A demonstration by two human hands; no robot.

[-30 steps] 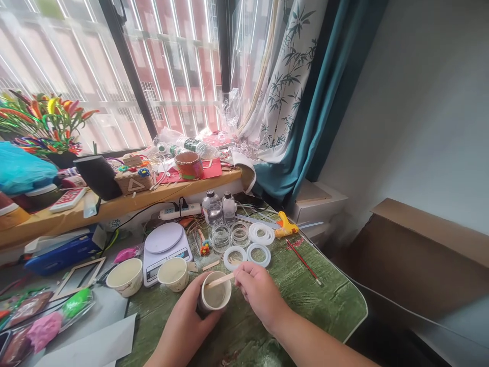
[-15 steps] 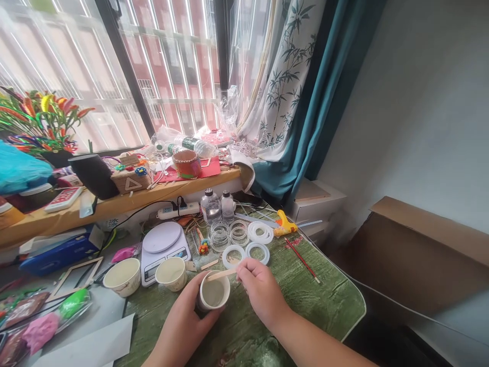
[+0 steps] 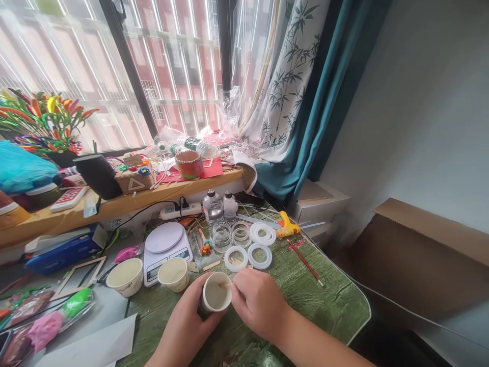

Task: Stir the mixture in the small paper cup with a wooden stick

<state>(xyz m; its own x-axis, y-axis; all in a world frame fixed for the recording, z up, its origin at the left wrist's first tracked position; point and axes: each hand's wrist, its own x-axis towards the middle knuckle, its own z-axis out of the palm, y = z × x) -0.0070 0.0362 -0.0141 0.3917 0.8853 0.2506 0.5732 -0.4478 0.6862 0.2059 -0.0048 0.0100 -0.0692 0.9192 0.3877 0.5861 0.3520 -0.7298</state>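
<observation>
1. Left hand (image 3: 183, 318) grips a white paper cup (image 3: 203, 302) round its side, over the green worktop (image 3: 317, 300).
2. Right hand (image 3: 257, 300) pinches a wooden stick (image 3: 226, 285), now tipped down into the cup; most of it is hidden behind the fingers.
3. Pale contents (image 3: 216, 296): substance hard to make out.
4. Nearby: two other cups (image 3: 125, 277), three white rings (image 3: 236, 259), two clear rings (image 3: 241, 233).

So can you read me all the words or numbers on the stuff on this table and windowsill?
No words or numbers can be read for sure.
Kitchen scale: small marks on the front, too small to read.
Water bottle: green label, too blurred to read.
Power strip: any marks are too small to read.
Woven box: a triangle sign on the front, no words.
</observation>
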